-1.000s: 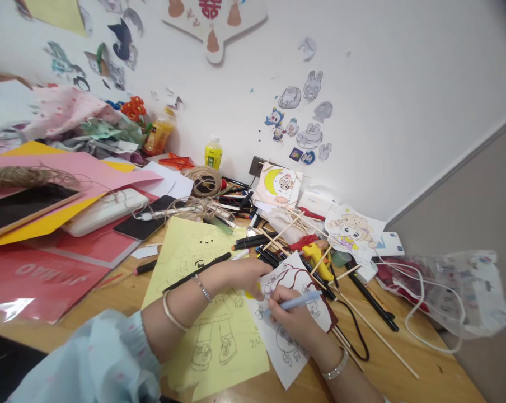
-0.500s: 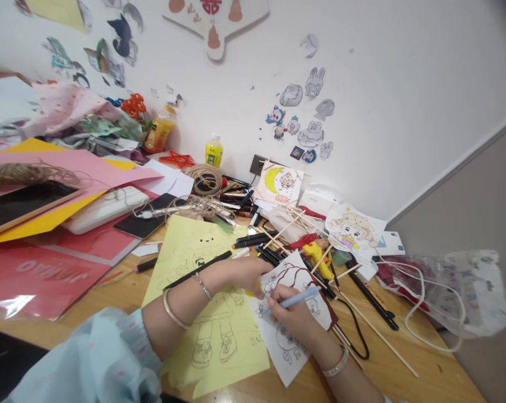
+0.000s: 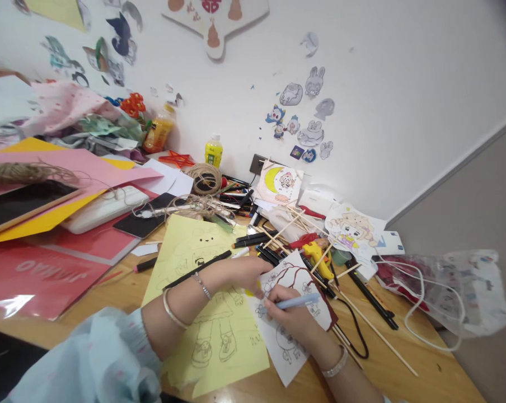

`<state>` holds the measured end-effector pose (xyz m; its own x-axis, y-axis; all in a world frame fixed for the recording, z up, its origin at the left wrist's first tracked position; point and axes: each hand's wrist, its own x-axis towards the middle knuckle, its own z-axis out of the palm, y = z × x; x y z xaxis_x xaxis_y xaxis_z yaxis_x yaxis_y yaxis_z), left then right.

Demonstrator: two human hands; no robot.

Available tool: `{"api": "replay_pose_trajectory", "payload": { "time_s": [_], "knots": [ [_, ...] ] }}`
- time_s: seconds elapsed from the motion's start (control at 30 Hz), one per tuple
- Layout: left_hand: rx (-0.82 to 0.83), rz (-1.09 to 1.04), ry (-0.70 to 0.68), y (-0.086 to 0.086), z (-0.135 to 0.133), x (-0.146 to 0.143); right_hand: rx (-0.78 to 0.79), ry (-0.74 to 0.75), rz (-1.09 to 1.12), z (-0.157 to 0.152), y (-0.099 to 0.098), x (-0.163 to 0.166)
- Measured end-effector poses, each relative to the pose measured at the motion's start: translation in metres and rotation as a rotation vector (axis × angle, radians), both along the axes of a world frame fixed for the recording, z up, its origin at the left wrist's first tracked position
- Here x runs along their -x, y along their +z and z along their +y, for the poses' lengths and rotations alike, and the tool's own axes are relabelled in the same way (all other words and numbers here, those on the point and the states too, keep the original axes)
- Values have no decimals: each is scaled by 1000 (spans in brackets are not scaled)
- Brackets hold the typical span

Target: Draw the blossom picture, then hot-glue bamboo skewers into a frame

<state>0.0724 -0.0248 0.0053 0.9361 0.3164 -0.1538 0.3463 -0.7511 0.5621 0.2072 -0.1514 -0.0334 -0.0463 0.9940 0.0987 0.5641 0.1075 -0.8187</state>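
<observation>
My right hand [image 3: 289,313] is closed around a light blue pen [image 3: 297,301], whose tip end is at the left side of a white sheet with a drawing [image 3: 284,358]. Branches, small flowers and a round figure are drawn on that sheet, with dark red on the branches and right edge. Resting on the sheet's upper left edge, my left hand [image 3: 247,275] lies with its fingers stretched downward, partly hidden. Something yellow shows just below it. Beneath my left forearm are a yellow sheet with a pencilled figure [image 3: 219,372] and a black pen [image 3: 181,275].
Wooden sticks [image 3: 379,333], several black markers and a yellow glue gun [image 3: 319,258] crowd the area beyond the drawing. A white cable [image 3: 435,344] loops at right beside a plastic bag [image 3: 479,302]. Red folders [image 3: 38,274] and a tablet-like device [image 3: 26,204] lie at left.
My right hand and the pen have shifted slightly left and down on the sheet. The left hand stays in place.
</observation>
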Motion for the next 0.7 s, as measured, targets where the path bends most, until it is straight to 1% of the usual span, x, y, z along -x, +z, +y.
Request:
{"api": "replay_pose_trajectory", "payload": {
  "time_s": [0.07, 0.17, 0.27, 0.37, 0.43, 0.57, 0.7],
  "knots": [
    [22, -5, 0, 1, 0, 0, 19, -16, 14, -1, 1, 1],
    [67, -27, 0, 2, 1, 3, -14, -136, 126, -1, 0, 1],
    [115, -69, 26, 3, 5, 7, -164, -330, 284, 2, 0, -6],
    [136, -133, 99, 4, 13, 12, -331, -497, 347, 7, 4, -16],
    [152, -190, 159, 5, 19, 15, -402, -572, 375, 9, 7, -22],
    [217, -296, 263, 3, 31, 19, -461, -633, 411, 10, 15, -28],
    [286, -349, 286, 3, 40, 26, -456, -635, 409, 13, 13, -37]
  ]
}}
